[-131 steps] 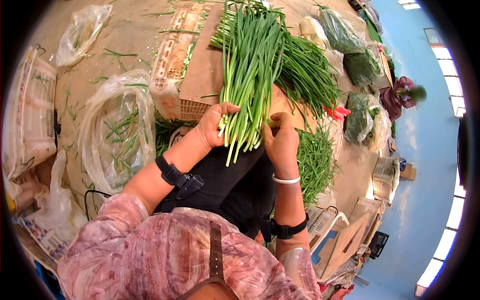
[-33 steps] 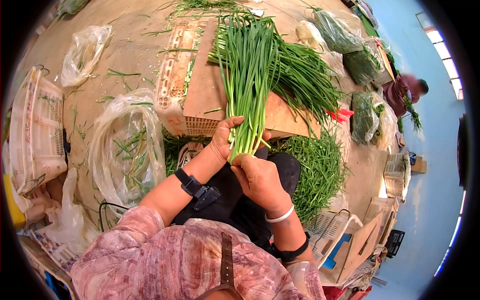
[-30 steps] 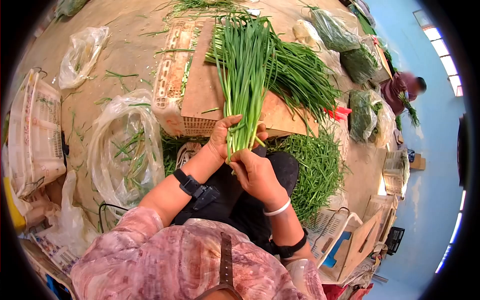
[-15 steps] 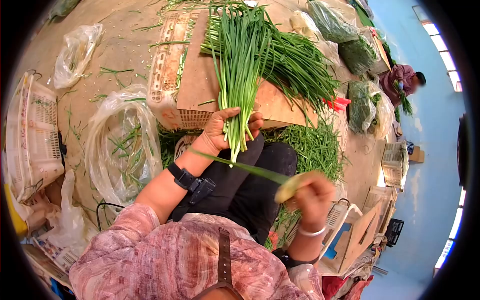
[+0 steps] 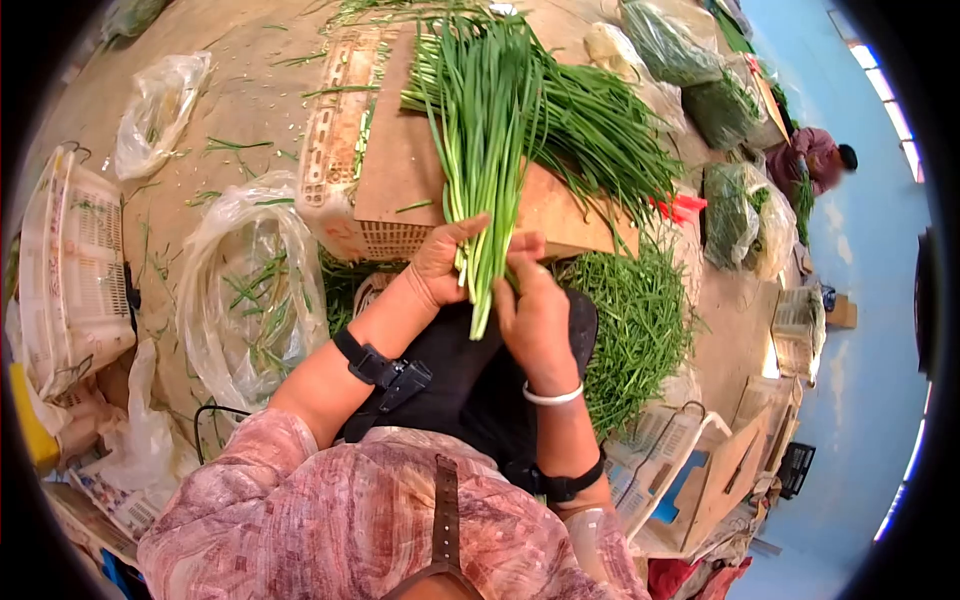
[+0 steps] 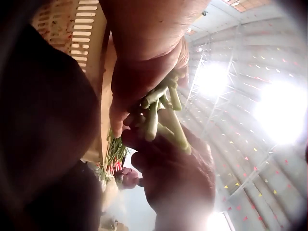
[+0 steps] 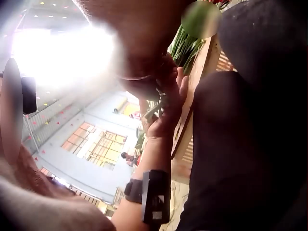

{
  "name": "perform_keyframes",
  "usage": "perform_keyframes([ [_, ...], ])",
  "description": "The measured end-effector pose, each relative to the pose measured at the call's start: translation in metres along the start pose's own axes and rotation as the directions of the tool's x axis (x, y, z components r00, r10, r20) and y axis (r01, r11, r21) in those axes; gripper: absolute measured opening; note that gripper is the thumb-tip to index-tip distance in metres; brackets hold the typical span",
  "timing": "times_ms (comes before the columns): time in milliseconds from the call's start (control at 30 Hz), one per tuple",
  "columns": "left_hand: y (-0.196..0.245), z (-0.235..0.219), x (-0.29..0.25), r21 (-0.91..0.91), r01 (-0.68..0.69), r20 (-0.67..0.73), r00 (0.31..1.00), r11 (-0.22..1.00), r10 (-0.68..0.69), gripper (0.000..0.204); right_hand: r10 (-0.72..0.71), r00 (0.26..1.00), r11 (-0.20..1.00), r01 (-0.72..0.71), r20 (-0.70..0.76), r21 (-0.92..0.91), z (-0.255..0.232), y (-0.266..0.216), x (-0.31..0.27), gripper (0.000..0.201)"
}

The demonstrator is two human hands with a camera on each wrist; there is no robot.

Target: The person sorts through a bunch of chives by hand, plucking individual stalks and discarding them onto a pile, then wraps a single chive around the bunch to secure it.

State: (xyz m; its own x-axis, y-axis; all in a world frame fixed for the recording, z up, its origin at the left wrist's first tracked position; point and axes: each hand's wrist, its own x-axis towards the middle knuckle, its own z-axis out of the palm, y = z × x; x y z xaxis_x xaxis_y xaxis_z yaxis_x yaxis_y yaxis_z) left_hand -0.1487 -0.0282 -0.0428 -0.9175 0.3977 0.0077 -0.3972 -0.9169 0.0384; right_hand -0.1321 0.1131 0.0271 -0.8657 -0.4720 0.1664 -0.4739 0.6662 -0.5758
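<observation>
A bunch of garlic chives (image 5: pixel 487 150), green leaves pointing away and pale stem ends toward me, lies over the front of a brown board (image 5: pixel 575 212). My left hand (image 5: pixel 440 264) holds it from below near the stem ends, thumb across the top. From the right, my right hand (image 5: pixel 540 318) pinches at the lower stems with thumb and fingers. In the left wrist view the cut-looking stem ends (image 6: pixel 152 122) stick out between both hands. A second heap of garlic chives (image 5: pixel 612 135) rests on the board, partly under the held bunch.
The board sits on an upturned plastic crate (image 5: pixel 330 165). Green trimmings (image 5: pixel 640 345) pile up right of my knees. An open clear plastic bag (image 5: pixel 200 320) stands at left. Filled bags (image 5: pixel 728 225) line the right side, where another person (image 5: pixel 800 160) bends by the wall.
Half a second ago my right hand was out to the right, pulling away a long leaf strip; now it is back at the stems without that strip. My left hand keeps its hold throughout.
</observation>
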Motion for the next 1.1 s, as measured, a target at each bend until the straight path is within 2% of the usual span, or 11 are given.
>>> perform_keyframes([
  [167, 0.001, 0.003, -0.012, 0.302, 0.001, -0.269, 0.959, 0.953, 0.084, 0.025, 0.013, 0.997, 0.999, -0.010, 0.080, -0.040, -0.013, 0.002, 0.003, 0.019],
  [400, -0.011, 0.046, -0.010, 0.733, -0.027, -0.376, 0.817, 0.680, 0.438, 0.008, 0.289, 0.954, 0.743, -0.277, 0.082, 0.609, 0.007, -0.011, 0.040, 0.073],
  [433, -0.008, 0.044, -0.008, 0.973, -0.118, -0.029, 0.792, 0.200, 0.610, 0.015, 0.165, 0.986, 0.808, -0.133, -0.004, 0.574, 0.012, -0.015, 0.043, 0.069],
  [467, -0.006, 0.041, -0.009, 0.925, -0.176, 0.350, 0.738, -0.337, 0.576, 0.022, 0.036, 0.996, 0.851, 0.011, -0.079, 0.526, 0.010, -0.031, 0.049, 0.064],
  [500, -0.006, 0.037, -0.013, 0.928, -0.026, 0.253, 0.776, -0.371, 0.578, 0.038, 0.042, 0.996, 0.849, 0.005, -0.076, 0.528, 0.013, -0.034, 0.053, 0.064],
  [600, 0.001, 0.044, -0.018, 0.996, 0.003, 0.054, 0.795, -0.093, 0.604, 0.060, 0.004, 0.992, 0.907, 0.049, -0.125, 0.418, 0.019, -0.028, 0.060, 0.047],
  [667, 0.004, 0.045, -0.029, 0.998, 0.009, 0.024, 0.836, -0.057, 0.549, 0.067, 0.322, 0.923, 0.444, -0.344, 0.210, 0.828, 0.035, 0.003, 0.055, 0.032],
  [733, 0.010, 0.040, -0.042, 0.782, -0.007, -0.179, 0.955, 0.623, 0.235, 0.071, 0.365, 0.897, 0.173, -0.328, 0.249, 0.929, 0.038, 0.022, 0.045, 0.027],
  [800, 0.013, 0.036, -0.046, 0.618, -0.011, -0.257, 0.942, 0.786, 0.215, 0.063, 0.408, 0.844, 0.013, -0.388, 0.350, 0.921, 0.036, 0.033, 0.034, 0.028],
  [933, 0.011, 0.022, -0.042, 0.666, 0.030, -0.285, 0.934, 0.745, 0.217, 0.045, 0.380, 0.854, -0.119, -0.336, 0.356, 0.934, 0.032, 0.035, 0.032, 0.029],
  [1100, 0.000, 0.024, -0.038, 0.937, 0.031, -0.142, 0.944, 0.349, 0.297, 0.029, 0.278, 0.930, 0.141, -0.288, 0.241, 0.947, 0.034, 0.026, 0.034, 0.054],
])
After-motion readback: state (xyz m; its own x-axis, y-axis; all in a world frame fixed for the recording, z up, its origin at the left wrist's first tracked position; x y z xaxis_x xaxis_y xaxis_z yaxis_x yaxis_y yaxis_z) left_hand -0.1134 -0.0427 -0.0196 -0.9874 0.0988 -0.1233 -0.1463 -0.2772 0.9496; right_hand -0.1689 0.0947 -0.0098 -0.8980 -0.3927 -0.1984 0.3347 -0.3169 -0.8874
